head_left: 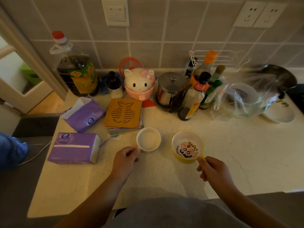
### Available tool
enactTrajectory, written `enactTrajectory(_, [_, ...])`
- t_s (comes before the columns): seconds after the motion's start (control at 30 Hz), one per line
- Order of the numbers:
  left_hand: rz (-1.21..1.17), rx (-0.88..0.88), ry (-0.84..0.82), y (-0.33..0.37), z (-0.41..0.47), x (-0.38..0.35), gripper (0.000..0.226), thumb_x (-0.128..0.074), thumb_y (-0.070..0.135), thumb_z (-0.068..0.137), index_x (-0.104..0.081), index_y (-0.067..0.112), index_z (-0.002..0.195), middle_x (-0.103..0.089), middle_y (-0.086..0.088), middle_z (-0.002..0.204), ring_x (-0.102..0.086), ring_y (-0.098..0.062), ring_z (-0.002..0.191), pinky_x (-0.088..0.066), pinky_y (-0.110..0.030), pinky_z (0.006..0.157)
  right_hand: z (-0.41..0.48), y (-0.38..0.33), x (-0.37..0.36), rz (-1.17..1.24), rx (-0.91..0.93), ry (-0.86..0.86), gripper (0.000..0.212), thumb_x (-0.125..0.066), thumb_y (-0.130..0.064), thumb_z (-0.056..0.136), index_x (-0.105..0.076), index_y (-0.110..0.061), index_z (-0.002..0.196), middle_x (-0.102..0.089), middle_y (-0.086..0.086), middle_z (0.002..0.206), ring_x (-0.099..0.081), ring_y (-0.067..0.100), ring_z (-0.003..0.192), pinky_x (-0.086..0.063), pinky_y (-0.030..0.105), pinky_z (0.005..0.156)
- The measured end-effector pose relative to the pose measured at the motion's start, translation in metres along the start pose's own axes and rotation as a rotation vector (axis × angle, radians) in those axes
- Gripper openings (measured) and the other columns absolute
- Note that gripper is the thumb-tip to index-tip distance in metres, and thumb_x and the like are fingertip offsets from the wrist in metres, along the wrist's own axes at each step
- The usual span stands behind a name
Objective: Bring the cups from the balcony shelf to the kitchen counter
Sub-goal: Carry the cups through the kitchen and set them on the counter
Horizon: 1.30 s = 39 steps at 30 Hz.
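Note:
A plain white cup (148, 140) stands upright on the pale speckled kitchen counter (230, 162), in front of a wooden trivet. My left hand (125, 159) is closed on its handle at the cup's near-left side. To its right stands a yellow cup (188, 145) with a white inside and a cartoon face on the bottom. My right hand (213, 171) pinches that cup's yellow handle at its near-right side. Both cups look empty and rest on the counter.
Two purple tissue packs (74, 148) lie at left. Behind the cups are the fish-cut trivet (123, 113) on coloured cards, a big oil bottle (77, 71), a cat-shaped jar (139, 83), a steel pot (171, 89), sauce bottles (195, 96) and a plastic bag (236, 99).

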<state>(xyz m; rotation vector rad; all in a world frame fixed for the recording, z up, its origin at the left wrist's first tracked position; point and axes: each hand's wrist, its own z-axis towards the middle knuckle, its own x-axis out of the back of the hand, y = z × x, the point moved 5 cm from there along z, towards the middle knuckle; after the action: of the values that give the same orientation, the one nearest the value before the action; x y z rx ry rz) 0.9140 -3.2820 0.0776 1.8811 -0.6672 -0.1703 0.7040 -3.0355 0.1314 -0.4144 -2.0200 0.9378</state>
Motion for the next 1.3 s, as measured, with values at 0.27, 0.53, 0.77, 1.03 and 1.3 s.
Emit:
enactTrajectory(0.27, [0.505,-0.313,0.084,0.001,-0.011,0.008,0.040,-0.060,0.060,0.080,-0.061,0.029,0.104,-0.062,0.010,0.102,-0.059,-0.012,0.093,-0.050,-0.026,0.074,0.009,0.001,-0.007,0.062,0.011,0.022,0.037,-0.059,-0.046,0.088,-0.070,-0.022,0.063,-0.071,-0.002,0.061,-0.065,0.009,0.048,-0.054,0.027,0.050])
enactTrajectory(0.53, [1.195,-0.322,-0.027,-0.041,-0.023,0.021,0.103,-0.026,0.090,0.070,-0.016,0.032,0.154,-0.007,-0.004,0.165,-0.001,-0.027,0.150,-0.008,-0.055,0.118,0.022,0.000,-0.024,0.107,0.023,0.003,0.036,-0.057,-0.052,0.087,-0.070,-0.027,0.065,-0.071,-0.002,0.062,-0.064,0.007,0.047,-0.052,0.027,0.050])
enactTrajectory(0.77, [1.258,-0.337,-0.062,-0.038,-0.024,0.024,0.101,-0.023,0.088,0.073,-0.015,0.030,0.155,-0.007,-0.005,0.165,-0.002,-0.028,0.150,-0.010,-0.055,0.118,0.037,0.005,-0.031,0.112,0.018,-0.012,0.030,-0.058,-0.046,0.087,-0.071,-0.028,0.067,-0.073,-0.003,0.065,-0.065,0.008,0.049,-0.056,0.034,0.052])
enactTrajectory(1.03, [1.262,-0.341,-0.077,-0.038,-0.026,0.024,0.100,-0.019,0.088,0.075,-0.007,0.030,0.155,0.000,-0.005,0.165,0.004,-0.027,0.150,-0.006,-0.055,0.119,0.044,0.013,-0.032,0.134,0.000,-0.032,0.031,-0.057,-0.044,0.087,-0.072,-0.026,0.067,-0.074,-0.004,0.068,-0.066,0.009,0.051,-0.057,0.032,0.050])
enactTrajectory(1.3, [1.273,-0.345,-0.093,-0.037,-0.027,0.025,0.099,-0.018,0.087,0.076,-0.007,0.029,0.155,-0.002,-0.006,0.165,0.003,-0.028,0.150,-0.008,-0.055,0.119,0.044,0.018,-0.037,0.182,-0.016,-0.024,0.030,-0.059,-0.040,0.088,-0.072,-0.021,0.069,-0.074,-0.003,0.071,-0.068,0.011,0.055,-0.056,0.029,0.048])
